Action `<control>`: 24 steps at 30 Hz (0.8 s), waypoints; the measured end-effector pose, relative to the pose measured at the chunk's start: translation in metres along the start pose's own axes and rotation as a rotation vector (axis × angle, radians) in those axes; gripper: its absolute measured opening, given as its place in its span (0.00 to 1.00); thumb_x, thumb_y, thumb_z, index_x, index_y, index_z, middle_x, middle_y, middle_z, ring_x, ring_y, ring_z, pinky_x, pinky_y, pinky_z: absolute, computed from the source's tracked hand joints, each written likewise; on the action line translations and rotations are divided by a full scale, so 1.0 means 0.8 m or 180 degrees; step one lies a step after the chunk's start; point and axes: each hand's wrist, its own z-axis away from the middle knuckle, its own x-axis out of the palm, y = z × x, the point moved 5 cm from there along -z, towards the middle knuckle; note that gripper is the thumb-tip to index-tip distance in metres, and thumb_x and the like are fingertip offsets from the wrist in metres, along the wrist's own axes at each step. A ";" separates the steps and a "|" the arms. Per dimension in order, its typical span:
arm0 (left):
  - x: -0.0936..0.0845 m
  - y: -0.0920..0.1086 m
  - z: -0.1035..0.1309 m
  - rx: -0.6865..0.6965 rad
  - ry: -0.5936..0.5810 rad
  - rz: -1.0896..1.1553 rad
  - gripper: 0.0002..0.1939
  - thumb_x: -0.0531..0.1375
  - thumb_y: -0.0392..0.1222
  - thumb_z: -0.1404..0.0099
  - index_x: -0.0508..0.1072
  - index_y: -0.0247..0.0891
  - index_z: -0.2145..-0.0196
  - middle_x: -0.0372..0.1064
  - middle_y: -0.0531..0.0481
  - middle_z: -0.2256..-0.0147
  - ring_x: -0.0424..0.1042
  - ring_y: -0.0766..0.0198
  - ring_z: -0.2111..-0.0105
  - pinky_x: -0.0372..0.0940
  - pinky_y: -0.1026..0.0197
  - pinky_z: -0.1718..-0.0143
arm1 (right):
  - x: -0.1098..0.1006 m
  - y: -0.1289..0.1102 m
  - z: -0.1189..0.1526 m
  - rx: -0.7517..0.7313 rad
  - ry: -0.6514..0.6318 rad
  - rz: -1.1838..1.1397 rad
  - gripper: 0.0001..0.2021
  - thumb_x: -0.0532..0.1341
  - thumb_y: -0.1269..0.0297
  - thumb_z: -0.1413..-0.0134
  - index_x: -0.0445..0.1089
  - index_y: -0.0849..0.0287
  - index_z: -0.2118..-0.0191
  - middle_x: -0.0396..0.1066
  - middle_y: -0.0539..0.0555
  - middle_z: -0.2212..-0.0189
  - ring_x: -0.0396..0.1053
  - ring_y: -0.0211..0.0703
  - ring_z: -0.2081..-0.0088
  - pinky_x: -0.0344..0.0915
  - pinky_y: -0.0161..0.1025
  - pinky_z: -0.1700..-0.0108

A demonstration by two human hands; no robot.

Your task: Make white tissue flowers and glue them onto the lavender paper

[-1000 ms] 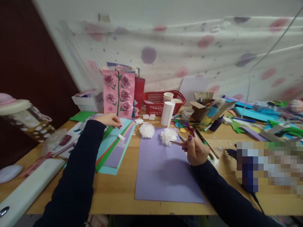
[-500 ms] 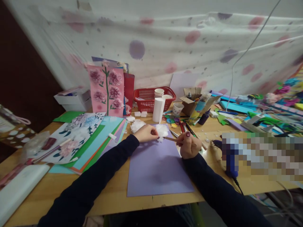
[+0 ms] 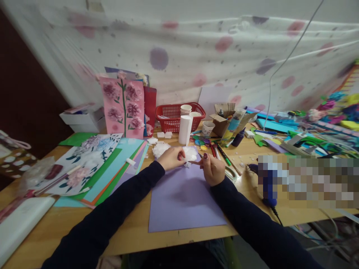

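Well, a spotted plastic sheet hangs at twelve o'clock behind the cluttered wooden worktop, with smooth purple paper in front of the person. At the paper's twelve-o'clock edge sits a ruffled white tuft, the right hand at its four o'clock pinching a slim brown stick. The left hand, fingers curled, partly hides the tuft; I can't tell what it grips.
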 end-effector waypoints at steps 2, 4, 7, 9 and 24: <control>-0.006 -0.008 0.001 -0.0107 -0.0068 -0.0139 0.16 0.66 0.44 0.51 0.66 0.38 0.67 0.67 0.54 0.74 0.66 0.63 0.74 0.58 0.63 0.71 | 0.001 0.000 0.001 -0.0060 -0.0020 0.0038 0.24 0.45 0.59 0.34 0.66 0.57 0.79 0.66 0.50 0.87 0.63 0.35 0.85 0.58 0.32 0.78; -0.008 -0.019 0.002 -0.0268 -0.0190 -0.0305 0.23 0.68 0.50 0.54 0.63 0.39 0.67 0.64 0.55 0.75 0.65 0.63 0.74 0.56 0.63 0.73 | 0.003 0.000 0.001 -0.0112 -0.0039 0.0058 0.24 0.45 0.59 0.34 0.65 0.57 0.79 0.66 0.50 0.87 0.63 0.35 0.84 0.58 0.32 0.78; -0.004 -0.030 0.004 -0.0418 -0.0430 -0.0475 0.28 0.70 0.56 0.59 0.61 0.40 0.68 0.63 0.56 0.76 0.63 0.64 0.75 0.55 0.63 0.74 | 0.006 0.001 0.000 -0.0171 -0.0105 0.0094 0.23 0.45 0.58 0.34 0.65 0.57 0.79 0.66 0.50 0.86 0.64 0.35 0.84 0.57 0.32 0.77; 0.001 -0.032 0.005 -0.0410 -0.0554 -0.0505 0.28 0.69 0.56 0.59 0.61 0.40 0.68 0.62 0.57 0.76 0.62 0.64 0.76 0.54 0.63 0.74 | 0.008 0.001 0.000 -0.0207 -0.0177 0.0108 0.23 0.46 0.58 0.35 0.64 0.57 0.80 0.66 0.50 0.86 0.63 0.35 0.83 0.56 0.32 0.77; 0.006 -0.031 0.004 -0.0291 -0.0681 -0.0581 0.26 0.68 0.57 0.56 0.60 0.41 0.69 0.60 0.56 0.77 0.64 0.62 0.75 0.53 0.62 0.74 | 0.012 0.005 0.003 -0.0028 -0.0121 -0.0060 0.23 0.44 0.58 0.34 0.64 0.57 0.78 0.65 0.49 0.86 0.63 0.34 0.84 0.58 0.32 0.77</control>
